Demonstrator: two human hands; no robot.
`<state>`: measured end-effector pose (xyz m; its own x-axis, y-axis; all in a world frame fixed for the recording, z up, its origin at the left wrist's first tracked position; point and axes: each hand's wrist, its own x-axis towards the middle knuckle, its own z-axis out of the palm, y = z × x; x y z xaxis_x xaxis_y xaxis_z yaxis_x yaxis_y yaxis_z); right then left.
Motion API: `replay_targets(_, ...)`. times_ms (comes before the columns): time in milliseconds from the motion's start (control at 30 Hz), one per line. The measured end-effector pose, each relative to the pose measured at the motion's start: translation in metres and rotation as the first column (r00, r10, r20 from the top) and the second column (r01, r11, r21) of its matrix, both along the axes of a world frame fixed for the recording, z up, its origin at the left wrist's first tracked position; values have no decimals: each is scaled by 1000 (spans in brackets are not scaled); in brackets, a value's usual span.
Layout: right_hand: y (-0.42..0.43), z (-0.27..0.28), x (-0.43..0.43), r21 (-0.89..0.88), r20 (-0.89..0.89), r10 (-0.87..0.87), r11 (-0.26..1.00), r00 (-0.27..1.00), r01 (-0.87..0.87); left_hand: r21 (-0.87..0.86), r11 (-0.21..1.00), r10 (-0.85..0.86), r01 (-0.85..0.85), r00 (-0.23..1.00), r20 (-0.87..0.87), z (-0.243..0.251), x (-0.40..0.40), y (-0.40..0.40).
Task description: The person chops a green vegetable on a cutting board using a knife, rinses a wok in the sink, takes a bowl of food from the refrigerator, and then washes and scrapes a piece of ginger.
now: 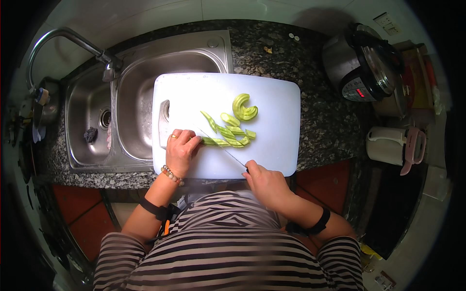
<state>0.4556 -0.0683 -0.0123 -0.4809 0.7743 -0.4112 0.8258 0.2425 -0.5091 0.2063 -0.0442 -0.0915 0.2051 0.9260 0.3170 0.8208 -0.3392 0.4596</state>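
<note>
On the white cutting board (273,145) my left hand (181,147) pinches one end of a long pale-green gourd piece (214,141). My right hand (269,185) grips the dark handle of a kitchen knife (233,157). Its thin blade, seen edge-on, slants across the gourd just right of my left fingers. Several angled gourd pieces (227,134) lie beyond and right of the blade. Farther back rests a curved, uncut-looking length of green gourd (243,109). The end of the piece under my left fingers is hidden.
The board overlaps the right basin of a double steel sink (131,109). A faucet (109,67) rises behind it, and a dark scrubber (90,135) sits in the left basin. An electric pressure cooker (360,65) and a white-and-pink jug (387,143) stand at the right.
</note>
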Motion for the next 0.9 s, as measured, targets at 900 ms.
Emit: replay_targets(900, 22, -42, -32, 61, -138, -16, 998, 990, 25, -34, 987, 160, -157, 980, 122, -6, -21, -9)
